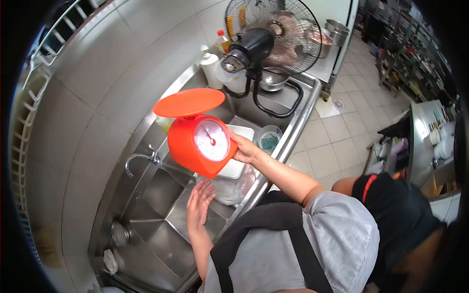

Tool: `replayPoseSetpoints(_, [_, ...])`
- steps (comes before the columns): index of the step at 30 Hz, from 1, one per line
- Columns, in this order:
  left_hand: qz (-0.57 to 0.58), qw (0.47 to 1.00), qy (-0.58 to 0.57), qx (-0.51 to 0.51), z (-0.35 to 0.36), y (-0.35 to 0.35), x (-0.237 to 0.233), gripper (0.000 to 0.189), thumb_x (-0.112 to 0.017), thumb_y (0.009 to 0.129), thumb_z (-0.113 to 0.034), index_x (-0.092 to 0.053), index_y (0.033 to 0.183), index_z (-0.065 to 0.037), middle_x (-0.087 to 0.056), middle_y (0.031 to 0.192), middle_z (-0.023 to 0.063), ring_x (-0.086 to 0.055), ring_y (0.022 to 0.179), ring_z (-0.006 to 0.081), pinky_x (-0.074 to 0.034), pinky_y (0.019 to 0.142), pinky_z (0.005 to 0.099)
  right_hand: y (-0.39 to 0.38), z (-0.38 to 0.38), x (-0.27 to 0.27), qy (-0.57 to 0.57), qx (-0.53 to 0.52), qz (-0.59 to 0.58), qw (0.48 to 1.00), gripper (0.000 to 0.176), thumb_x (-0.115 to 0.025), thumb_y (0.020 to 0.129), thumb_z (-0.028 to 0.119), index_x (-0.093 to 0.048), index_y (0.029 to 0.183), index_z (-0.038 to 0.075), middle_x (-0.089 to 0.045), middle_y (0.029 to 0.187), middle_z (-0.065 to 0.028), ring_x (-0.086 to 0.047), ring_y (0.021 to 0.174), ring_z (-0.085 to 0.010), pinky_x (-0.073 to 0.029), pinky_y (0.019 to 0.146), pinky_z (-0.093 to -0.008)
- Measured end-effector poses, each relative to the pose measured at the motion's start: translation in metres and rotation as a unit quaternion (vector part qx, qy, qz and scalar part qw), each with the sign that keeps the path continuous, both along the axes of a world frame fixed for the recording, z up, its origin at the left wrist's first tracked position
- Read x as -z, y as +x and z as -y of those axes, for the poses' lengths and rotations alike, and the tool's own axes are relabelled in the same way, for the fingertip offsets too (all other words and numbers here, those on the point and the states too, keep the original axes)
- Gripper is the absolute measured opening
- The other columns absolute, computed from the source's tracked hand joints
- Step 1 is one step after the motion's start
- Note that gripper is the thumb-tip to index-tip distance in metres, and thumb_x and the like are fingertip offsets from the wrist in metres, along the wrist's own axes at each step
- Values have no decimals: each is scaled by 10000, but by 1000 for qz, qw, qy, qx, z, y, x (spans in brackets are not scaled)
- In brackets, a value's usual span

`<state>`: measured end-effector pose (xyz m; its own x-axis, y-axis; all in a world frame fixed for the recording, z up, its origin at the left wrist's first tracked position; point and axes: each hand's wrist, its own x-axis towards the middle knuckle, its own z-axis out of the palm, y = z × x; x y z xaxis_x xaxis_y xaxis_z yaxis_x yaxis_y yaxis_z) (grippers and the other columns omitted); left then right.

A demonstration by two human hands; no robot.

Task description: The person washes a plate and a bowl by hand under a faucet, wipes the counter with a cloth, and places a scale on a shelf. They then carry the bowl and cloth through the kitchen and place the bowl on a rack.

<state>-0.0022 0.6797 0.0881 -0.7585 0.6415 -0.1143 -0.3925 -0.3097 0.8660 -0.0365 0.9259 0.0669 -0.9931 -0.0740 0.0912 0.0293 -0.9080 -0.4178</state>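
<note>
An orange-red kitchen scale point(188, 146) with a round white dial and a flat orange pan point(189, 102) is held up over the steel sink, tilted. My right hand point(243, 148) grips its right side, beside the dial. Below the scale, my left hand point(199, 202) is apart from it, fingers spread and holding nothing. Behind the scale lies a white tray point(235, 166), partly hidden, with a clear plastic bag point(227, 190) beside it.
A black fan point(251, 49) stands at the sink's far end, near a white bottle point(210, 68) and a metal bowl point(273, 79). A faucet point(152, 157) is on the left wall side. Another person in dark clothes point(398, 210) is at the right.
</note>
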Motion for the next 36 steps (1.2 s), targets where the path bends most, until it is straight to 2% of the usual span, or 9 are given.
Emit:
replayPoseSetpoints(5, [-4, 1000, 22, -4, -16, -15, -1, 560, -334, 880, -427, -271, 1281, -41, -353, 1269, 118, -381, 1124, 225, -359, 885, 355, -10, -32, 13, 1, 12, -32, 999, 432, -421, 868, 358, -389, 1202, 86, -516, 1102, -65, -535, 971, -171, -458, 820, -352])
replayPoseSetpoints(11, [-43, 996, 35, 68, -80, -39, -12, 577, -426, 849, -427, -282, 1270, -60, -352, 1260, 87, -386, 1104, 224, -350, 884, 355, 7, -59, 18, -18, 80, -54, 995, 458, -421, 862, 381, -395, 1204, 78, -494, 1141, -73, -493, 1035, -179, -410, 877, -346])
replayPoseSetpoints(16, [-4, 982, 11, 190, -125, -30, 3, 544, -421, 859, -399, -308, 1259, -48, -370, 1250, 106, -386, 1115, 235, -361, 877, 353, 67, -112, 32, -52, 126, -38, 990, 506, -432, 851, 402, -383, 1218, 56, -470, 1180, -83, -460, 1076, -189, -363, 922, -349])
replayPoseSetpoints(19, [27, 962, -86, 259, -156, -25, 9, 532, -443, 864, -319, -316, 1233, 43, -398, 1218, 163, -448, 1056, 231, -404, 837, 330, 119, -148, 36, -6, 235, -39, 971, 483, -426, 865, 364, -366, 1226, 50, -458, 1187, -86, -463, 1060, -190, -362, 922, -346])
replayPoseSetpoints(21, [8, 950, -124, 288, -183, -19, 8, 487, -440, 869, -291, -346, 1216, 38, -427, 1195, 149, -460, 1042, 206, -402, 837, 318, 153, -180, 52, -24, 256, -52, 965, 455, -386, 884, 347, -347, 1231, 55, -429, 1215, -75, -439, 1090, -193, -353, 928, -347])
replayPoseSetpoints(28, [-52, 925, -205, 315, -285, 2, 21, 376, -444, 872, -238, -427, 1171, -9, -502, 1131, 99, -501, 989, 164, -400, 823, 278, 266, -291, 70, 31, 396, -55, 916, 438, -377, 890, 309, -353, 1227, 30, -436, 1213, -84, -438, 1097, -211, -342, 938, -358])
replayPoseSetpoints(31, [-46, 930, -203, 303, -339, 25, 22, 358, -447, 872, -225, -438, 1167, -23, -503, 1134, 84, -495, 995, 147, -390, 819, 266, 303, -343, 85, 14, 375, -74, 924, 430, -371, 892, 304, -360, 1224, 32, -425, 1230, -90, -428, 1110, -213, -336, 944, -359])
replayPoseSetpoints(33, [-50, 935, -192, 294, -378, 43, 20, 356, -448, 872, -227, -440, 1166, -27, -504, 1132, 82, -495, 996, 145, -387, 821, 264, 320, -373, 79, 11, 446, -21, 895, 437, -373, 890, 315, -367, 1220, 29, -417, 1243, -91, -422, 1120, -215, -346, 938, -362])
replayPoseSetpoints(36, [-68, 924, -171, 334, -435, 69, 11, 356, -454, 869, -242, -451, 1159, -35, -505, 1127, 79, -486, 1004, 152, -377, 831, 272, 343, -423, 82, 6, 405, -27, 914, 457, -378, 883, 345, -369, 1223, 38, -418, 1243, -90, -419, 1125, -218, -354, 934, -365])
